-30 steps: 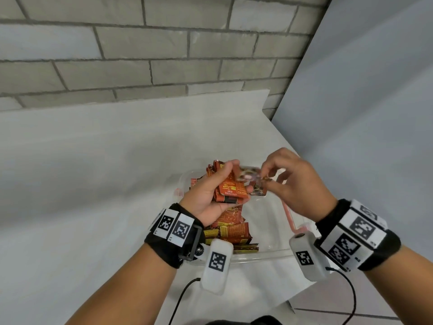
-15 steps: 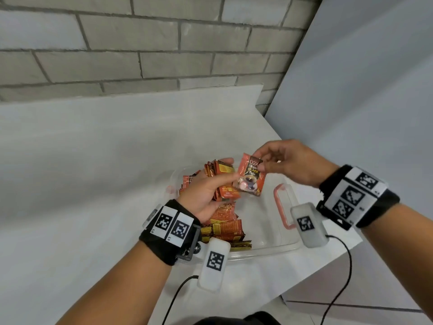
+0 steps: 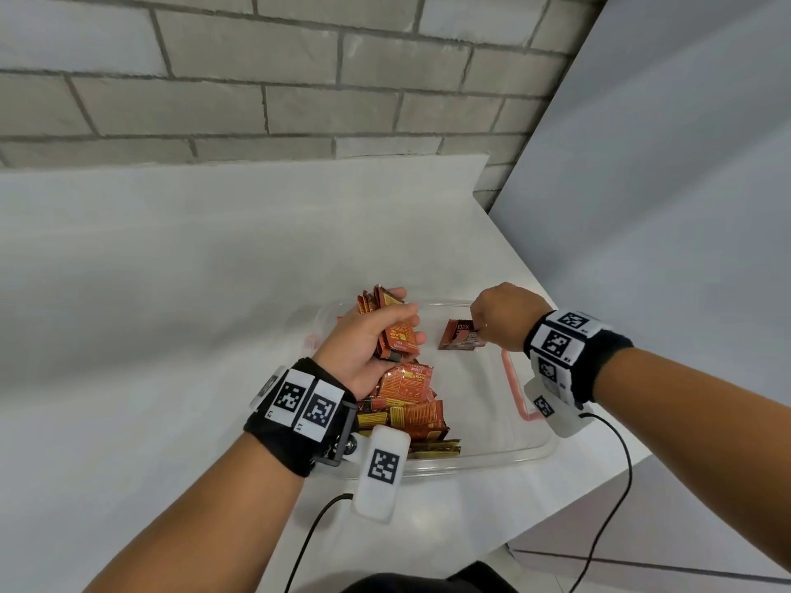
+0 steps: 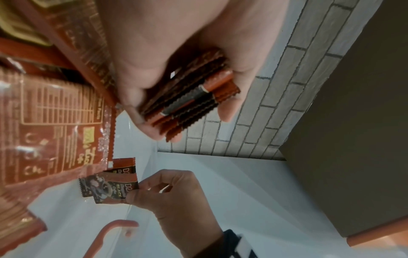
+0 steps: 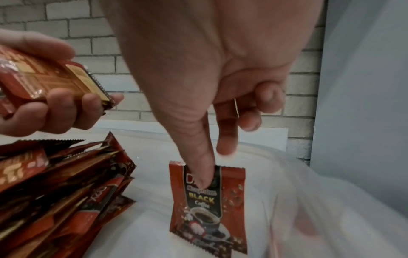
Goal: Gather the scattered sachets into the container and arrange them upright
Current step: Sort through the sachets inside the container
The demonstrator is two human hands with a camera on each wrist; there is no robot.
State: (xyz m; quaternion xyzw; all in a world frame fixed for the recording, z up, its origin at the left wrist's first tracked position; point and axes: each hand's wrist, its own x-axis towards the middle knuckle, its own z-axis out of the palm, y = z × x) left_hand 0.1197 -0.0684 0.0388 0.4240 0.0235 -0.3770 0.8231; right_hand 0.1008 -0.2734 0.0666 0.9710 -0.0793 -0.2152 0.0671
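Tipping is the big worry here: the right hand [image 3: 503, 321] is pinching a single red-and-black foil coffee sachet [image 5: 207, 206] by its top edge, thumb in front and a finger behind, standing it on end on the bare floor of the clear plastic container with pink handles [image 3: 520, 447], at about 1 o'clock inside the tub. Nothing is next to it to lean on, so my guess is it flops flat the moment that grip lets go, unless it's walked over to the pile first. The left hand [image 3: 368, 346] has its grip curled round a thick stack of orange-red foil sachets [image 4: 187, 97], held above the tub at roughly 11 o'clock; that foil looks slick, so a loose squeeze could fan them out and spill them. Under it, a heap of loose sachets [image 3: 408, 400] lies along the tub's 9 o'clock side, mostly slanted or flat, so plenty left to straighten. Tub sits near the 3 o'clock corner of a plain white surface [image 3: 171, 293], which isn't much margin if it gets nudged. Grey brick wall [image 3: 299, 79] runs across 12 o'clock, with a pale blue-grey panel [image 3: 663, 186] at 2 o'clock.
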